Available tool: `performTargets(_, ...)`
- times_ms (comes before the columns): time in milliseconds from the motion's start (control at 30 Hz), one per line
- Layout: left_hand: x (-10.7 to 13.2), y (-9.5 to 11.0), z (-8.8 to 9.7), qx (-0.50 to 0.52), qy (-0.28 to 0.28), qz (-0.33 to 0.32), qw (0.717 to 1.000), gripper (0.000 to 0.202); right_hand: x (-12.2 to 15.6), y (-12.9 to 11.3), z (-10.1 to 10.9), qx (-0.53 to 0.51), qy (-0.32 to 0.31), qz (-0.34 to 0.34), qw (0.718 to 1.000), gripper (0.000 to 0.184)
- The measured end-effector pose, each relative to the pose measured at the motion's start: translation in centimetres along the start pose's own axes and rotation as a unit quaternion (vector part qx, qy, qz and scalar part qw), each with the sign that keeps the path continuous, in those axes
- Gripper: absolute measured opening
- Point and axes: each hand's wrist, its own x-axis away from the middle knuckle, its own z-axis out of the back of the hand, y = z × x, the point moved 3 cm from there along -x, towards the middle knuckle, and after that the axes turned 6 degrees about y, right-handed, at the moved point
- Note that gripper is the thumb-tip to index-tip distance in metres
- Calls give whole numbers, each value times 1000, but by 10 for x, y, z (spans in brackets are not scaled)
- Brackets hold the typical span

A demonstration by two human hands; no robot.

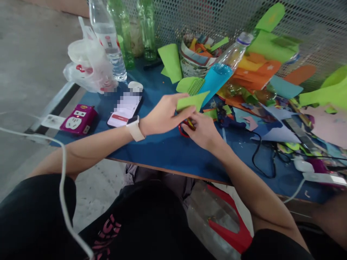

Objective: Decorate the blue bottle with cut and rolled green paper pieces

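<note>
My left hand (165,112) pinches a folded piece of light green paper (192,102) above the blue table (151,148). My right hand (204,130) is closed around scissors with red handles (183,130), just under the paper; their blades are mostly hidden. A bottle of blue liquid (221,77) leans just beyond my hands. Beside it lies a pleated green paper piece (191,85). A folded green sheet (171,63) stands behind.
Left are a phone (126,108), a white earbud case (135,86), a purple power strip (78,119), a bagged cup (86,68) and a water bottle (112,47). A scrap-filled basket (196,66) stands at the back. Paper scraps (273,122) and a black cable (256,159) cover the right.
</note>
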Motion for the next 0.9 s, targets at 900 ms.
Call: performTargets(900, 27, -29, -28, -21, -98, 13, 995, 30, -2, -9, -1, -309, 98, -75, 943, 53)
